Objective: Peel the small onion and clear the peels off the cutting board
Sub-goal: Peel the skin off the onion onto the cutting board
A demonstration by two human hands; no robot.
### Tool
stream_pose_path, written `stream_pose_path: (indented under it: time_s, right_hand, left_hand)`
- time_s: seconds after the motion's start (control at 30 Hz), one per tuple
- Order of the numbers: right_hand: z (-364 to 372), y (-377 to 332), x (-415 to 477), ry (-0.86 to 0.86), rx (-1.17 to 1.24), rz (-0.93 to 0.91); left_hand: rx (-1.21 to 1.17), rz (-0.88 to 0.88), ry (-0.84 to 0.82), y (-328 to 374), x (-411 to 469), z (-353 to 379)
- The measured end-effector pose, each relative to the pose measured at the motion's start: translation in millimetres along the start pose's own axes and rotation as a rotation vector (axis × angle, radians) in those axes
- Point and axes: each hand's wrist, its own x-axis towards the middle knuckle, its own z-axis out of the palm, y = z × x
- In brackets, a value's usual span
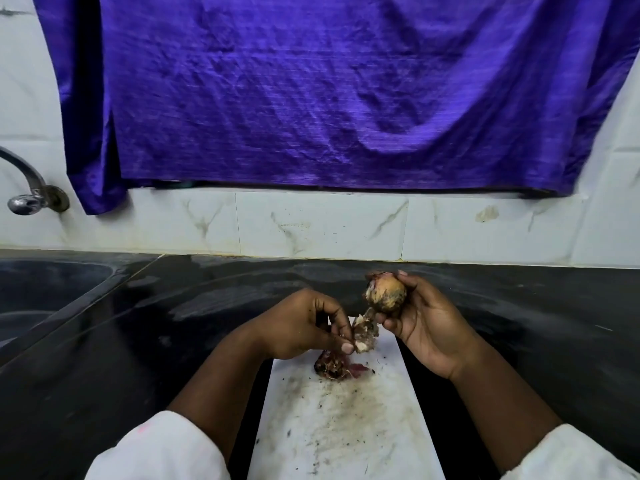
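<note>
My right hand (426, 323) holds the small onion (385, 294) up above the far end of the white cutting board (346, 427). The onion is tan, with dark specks and a reddish top. A strip of dry peel (365, 332) hangs down from it, and my left hand (304, 323) pinches the strip's lower end between thumb and fingers. A small heap of dark purple peels (332, 365) lies on the board just below my left hand. Fine dark crumbs are scattered over the board's middle.
The board lies on a black stone counter (138, 341). A sink basin (41, 292) is set in at the left, with a metal tap (31, 192) on the tiled wall above it. A purple cloth (329, 91) hangs over the back wall.
</note>
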Motion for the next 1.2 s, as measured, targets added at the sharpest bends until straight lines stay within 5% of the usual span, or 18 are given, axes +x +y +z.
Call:
stream_pose_path:
  time_s: [0.37, 0.8, 1.2]
  right_hand:
    - [-1, -3, 0, 0.030, -0.025, -0.027]
    - [1, 6, 1, -0.026, -0.113, -0.114]
    - [-1, 10, 4, -0.050, -0.231, -0.155]
  left_hand:
    - [-0.007, -0.089, -0.133, 2, -4, -1]
    - [-0.258, 0.080, 0.391, 5, 9, 7]
    - [-0.183, 0.170, 0.573, 6, 12, 8]
